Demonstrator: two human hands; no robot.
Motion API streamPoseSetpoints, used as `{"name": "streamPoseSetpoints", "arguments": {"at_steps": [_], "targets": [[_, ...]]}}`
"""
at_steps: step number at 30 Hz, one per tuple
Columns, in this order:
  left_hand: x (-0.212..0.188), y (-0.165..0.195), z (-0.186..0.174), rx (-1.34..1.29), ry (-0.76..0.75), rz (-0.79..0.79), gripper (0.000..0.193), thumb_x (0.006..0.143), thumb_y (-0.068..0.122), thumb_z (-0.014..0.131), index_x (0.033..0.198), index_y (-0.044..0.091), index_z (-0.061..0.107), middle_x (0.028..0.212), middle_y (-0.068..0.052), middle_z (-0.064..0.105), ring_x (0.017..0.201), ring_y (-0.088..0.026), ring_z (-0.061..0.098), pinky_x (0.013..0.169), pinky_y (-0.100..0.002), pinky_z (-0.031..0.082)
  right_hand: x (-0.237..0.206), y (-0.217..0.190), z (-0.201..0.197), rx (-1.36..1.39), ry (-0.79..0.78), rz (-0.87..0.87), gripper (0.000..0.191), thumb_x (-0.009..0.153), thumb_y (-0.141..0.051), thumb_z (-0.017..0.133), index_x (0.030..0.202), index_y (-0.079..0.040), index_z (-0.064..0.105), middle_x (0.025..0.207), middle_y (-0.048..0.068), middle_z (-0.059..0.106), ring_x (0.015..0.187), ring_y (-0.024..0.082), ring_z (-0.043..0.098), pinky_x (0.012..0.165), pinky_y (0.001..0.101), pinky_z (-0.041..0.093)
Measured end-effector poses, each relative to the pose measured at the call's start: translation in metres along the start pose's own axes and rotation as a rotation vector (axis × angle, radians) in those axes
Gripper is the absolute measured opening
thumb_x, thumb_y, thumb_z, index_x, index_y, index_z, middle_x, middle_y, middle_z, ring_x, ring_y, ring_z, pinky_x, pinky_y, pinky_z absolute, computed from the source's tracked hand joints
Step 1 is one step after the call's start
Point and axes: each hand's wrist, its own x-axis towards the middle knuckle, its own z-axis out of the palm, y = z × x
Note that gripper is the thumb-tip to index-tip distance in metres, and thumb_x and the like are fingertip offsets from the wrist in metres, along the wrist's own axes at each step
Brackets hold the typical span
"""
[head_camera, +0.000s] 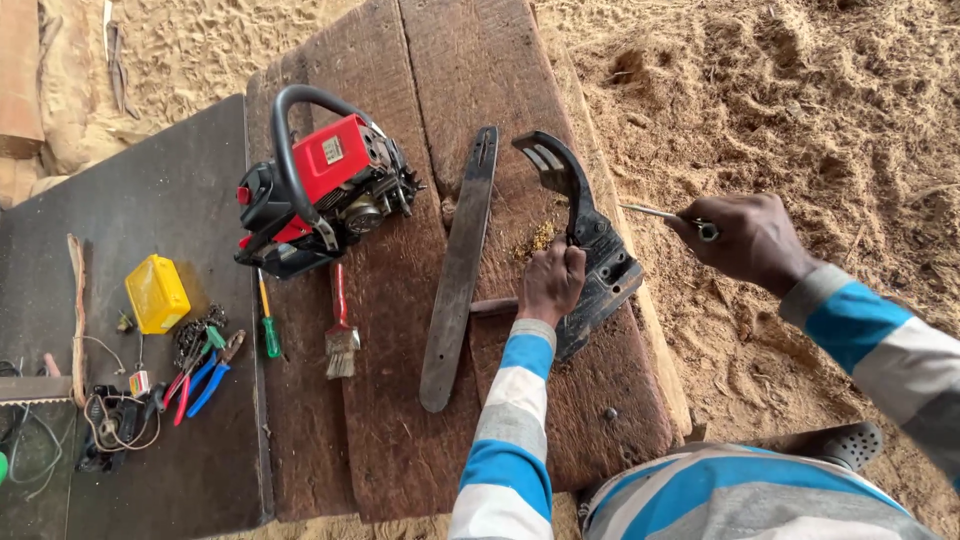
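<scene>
Left hand (551, 281) is gripping the black chainsaw side cover (590, 250) at frame centre, propped on its edge on the wooden counter (400, 420). Right hand (748, 238) at centre right is clenched around a thin metal tool (650, 212) pointed at the cover. Guide bar (459, 268) lies just left; red saw body (325, 190) sits upper left, brush (341, 335) below it.

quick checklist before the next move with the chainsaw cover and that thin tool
1. Left hand grips the black side cover on the wooden bench: ok.
2. Right hand holds the thin metal tool: ok.
3. Tool tip on the cover: cannot tell.
4. Guide bar lies flat, apart from the cover: ok.
5. Red chainsaw body sits clear of both hands: ok.
6. Brush lies beside the green-handled screwdriver, untouched: ok.
</scene>
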Motion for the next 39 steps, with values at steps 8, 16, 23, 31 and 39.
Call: {"name": "streamPoseSetpoints", "arguments": {"at_steps": [8,16,23,31,39], "targets": [[0.000,0.003,-0.003,0.024,0.046,0.058,0.053,0.105,0.044,0.030,0.096,0.003,0.062,0.050,-0.007,0.053,0.043,-0.019,0.057,0.044,-0.038,0.055,-0.012,-0.015,0.009,-0.143,-0.213,0.156,0.033,0.100,-0.035,0.062,0.074,-0.016,0.071,0.052,0.001,0.063,0.039,0.012,0.053,0.032,0.0321,0.037],[0.001,0.004,-0.003,-0.010,0.028,0.011,0.048,0.102,0.041,0.030,0.095,0.004,0.060,0.051,-0.008,0.053,0.043,-0.019,0.056,0.042,-0.040,0.055,-0.011,-0.018,0.014,-0.218,-0.179,0.021,0.027,0.103,-0.028,0.059,0.079,-0.016,0.066,0.052,-0.001,0.052,0.039,0.012,0.040,0.033,0.0313,0.031],[-0.002,0.005,-0.002,-0.011,0.063,-0.010,0.050,0.103,0.045,0.034,0.087,0.006,0.060,0.055,-0.010,0.057,0.048,-0.022,0.061,0.049,-0.040,0.056,-0.020,-0.021,0.021,-0.179,-0.135,0.079,0.022,0.105,-0.023,0.057,0.087,-0.014,0.063,0.058,0.000,0.055,0.044,0.011,0.045,0.035,0.0274,0.036],[0.001,0.007,-0.001,-0.053,-0.020,-0.077,0.058,0.105,0.056,0.037,0.083,0.007,0.060,0.057,-0.012,0.063,0.049,-0.022,0.064,0.043,-0.041,0.053,-0.058,-0.045,0.043,-0.003,-0.088,0.159,0.015,0.100,-0.024,0.066,0.092,-0.013,0.072,0.067,0.003,0.070,0.052,0.013,0.064,0.041,0.0281,0.051],[-0.003,0.009,-0.007,-0.140,0.016,0.113,0.057,0.098,0.066,0.045,0.089,0.012,0.060,0.064,-0.004,0.067,0.050,-0.014,0.066,0.041,-0.032,0.053,-0.062,-0.029,0.028,0.090,0.024,0.187,0.015,0.096,-0.027,0.068,0.099,-0.016,0.076,0.085,0.004,0.078,0.069,0.014,0.075,0.055,0.0262,0.060]]}}
